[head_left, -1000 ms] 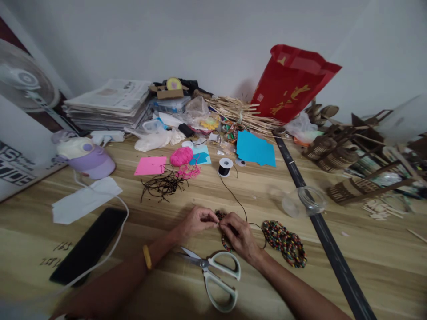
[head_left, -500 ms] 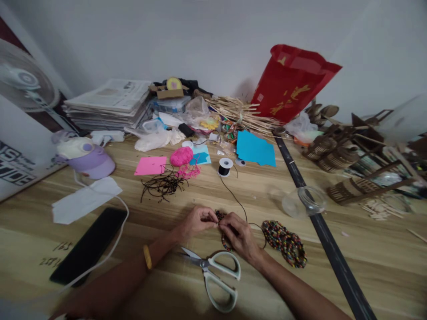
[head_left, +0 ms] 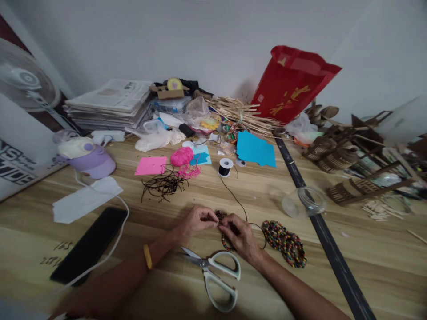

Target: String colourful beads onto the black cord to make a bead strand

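Note:
My left hand [head_left: 202, 219] and my right hand [head_left: 239, 233] meet fingertip to fingertip over the table, each closed in a pinch. A string of small coloured beads [head_left: 227, 243] hangs at my right hand, partly hidden behind its fingers. What the fingertips hold is too small to make out. Black cord [head_left: 237, 202] runs from a white spool [head_left: 226, 167] down to the right hand's side. Beside that hand lies a heap of multicoloured bead strands [head_left: 285, 243]. Open scissors with white handles [head_left: 222, 282] lie just below the hands.
Black cord pieces [head_left: 163, 184], pink yarn [head_left: 182, 156], pink paper [head_left: 151, 166] and blue sheets [head_left: 256, 149] lie beyond the hands. A phone [head_left: 88, 246] and white cable are at left. A clear cup [head_left: 303, 202] and wicker baskets [head_left: 353, 190] stand at right.

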